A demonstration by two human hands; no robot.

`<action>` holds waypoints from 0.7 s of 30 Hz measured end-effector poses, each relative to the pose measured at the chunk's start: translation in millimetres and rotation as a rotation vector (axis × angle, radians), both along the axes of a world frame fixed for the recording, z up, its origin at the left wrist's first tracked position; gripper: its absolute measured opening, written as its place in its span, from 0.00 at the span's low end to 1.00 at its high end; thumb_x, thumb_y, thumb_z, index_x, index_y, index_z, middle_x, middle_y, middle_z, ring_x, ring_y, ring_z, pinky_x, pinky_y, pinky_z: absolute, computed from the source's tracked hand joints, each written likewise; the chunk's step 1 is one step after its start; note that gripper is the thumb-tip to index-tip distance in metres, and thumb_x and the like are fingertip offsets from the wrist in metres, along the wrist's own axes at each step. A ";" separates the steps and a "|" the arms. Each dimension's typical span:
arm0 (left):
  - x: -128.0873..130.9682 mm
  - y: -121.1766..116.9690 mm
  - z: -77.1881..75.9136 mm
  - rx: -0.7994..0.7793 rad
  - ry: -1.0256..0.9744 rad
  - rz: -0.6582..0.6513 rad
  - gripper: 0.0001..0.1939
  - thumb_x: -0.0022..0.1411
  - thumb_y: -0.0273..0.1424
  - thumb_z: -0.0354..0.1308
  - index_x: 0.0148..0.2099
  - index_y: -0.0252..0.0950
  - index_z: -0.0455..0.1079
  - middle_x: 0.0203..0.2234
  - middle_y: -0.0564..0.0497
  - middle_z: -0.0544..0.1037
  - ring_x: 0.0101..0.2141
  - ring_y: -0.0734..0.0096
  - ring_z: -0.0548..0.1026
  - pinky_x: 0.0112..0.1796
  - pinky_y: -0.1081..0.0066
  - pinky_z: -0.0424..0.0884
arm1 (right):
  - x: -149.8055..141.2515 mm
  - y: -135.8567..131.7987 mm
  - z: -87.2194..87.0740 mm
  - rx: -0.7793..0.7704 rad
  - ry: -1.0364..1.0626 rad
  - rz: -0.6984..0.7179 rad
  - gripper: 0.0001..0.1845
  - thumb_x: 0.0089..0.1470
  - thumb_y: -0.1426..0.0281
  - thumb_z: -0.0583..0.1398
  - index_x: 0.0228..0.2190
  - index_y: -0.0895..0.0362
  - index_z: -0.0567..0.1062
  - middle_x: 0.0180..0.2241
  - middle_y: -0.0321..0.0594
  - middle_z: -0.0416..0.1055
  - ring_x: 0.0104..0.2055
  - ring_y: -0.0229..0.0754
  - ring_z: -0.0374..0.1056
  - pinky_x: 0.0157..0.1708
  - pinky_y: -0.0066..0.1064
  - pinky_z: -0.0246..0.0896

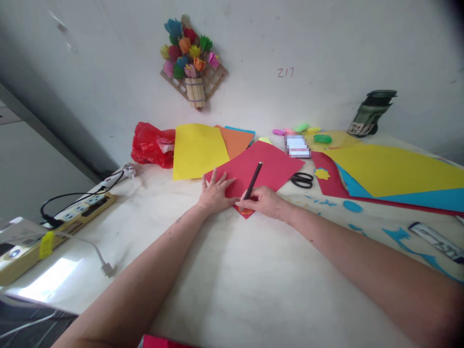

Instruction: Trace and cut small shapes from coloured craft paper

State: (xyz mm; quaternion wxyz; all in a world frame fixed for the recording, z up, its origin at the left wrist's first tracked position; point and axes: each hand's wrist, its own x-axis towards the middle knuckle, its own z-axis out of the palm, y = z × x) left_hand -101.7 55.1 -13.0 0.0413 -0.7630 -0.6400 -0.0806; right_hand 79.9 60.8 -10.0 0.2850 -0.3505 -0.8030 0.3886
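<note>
A sheet of red paper lies turned on the table with one corner toward me. My left hand rests flat on its left edge, fingers spread. In my right hand is a dark pen or pencil, its lower end down at the near corner of the sheet. At that corner a small orange piece lies on the red paper, partly hidden by my right fingers. Black-handled scissors lie just right of the sheet, their blades hidden.
Yellow paper and a red plastic bag lie at the back left. To the right are more coloured sheets, blue scraps and a white marker. A power strip with cables runs along the left edge. A phone lies behind.
</note>
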 end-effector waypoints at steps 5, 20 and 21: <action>0.2 -0.3 0.6 -0.007 -0.003 0.003 0.32 0.50 0.49 0.49 0.57 0.49 0.50 0.58 0.54 0.52 0.58 0.55 0.33 0.52 0.44 0.29 | 0.1 0.4 0.0 -0.011 0.002 0.010 0.18 0.42 0.56 0.58 0.26 0.59 0.74 0.26 0.39 0.73 0.31 0.39 0.68 0.31 0.28 0.62; 0.1 -1.0 2.4 -0.030 0.014 -0.002 0.33 0.50 0.47 0.49 0.58 0.48 0.49 0.58 0.53 0.50 0.58 0.54 0.33 0.51 0.44 0.29 | -5.0 -1.3 -2.1 -0.007 0.035 -0.077 0.14 0.42 0.59 0.59 0.27 0.57 0.76 0.27 0.38 0.74 0.32 0.39 0.68 0.31 0.28 0.62; 0.2 -1.1 2.5 -0.029 0.012 -0.002 0.33 0.50 0.47 0.49 0.58 0.48 0.49 0.58 0.53 0.50 0.58 0.54 0.33 0.51 0.44 0.29 | -5.1 -1.4 -2.0 -0.004 0.034 -0.079 0.14 0.42 0.60 0.59 0.27 0.57 0.76 0.27 0.38 0.74 0.32 0.39 0.68 0.31 0.28 0.62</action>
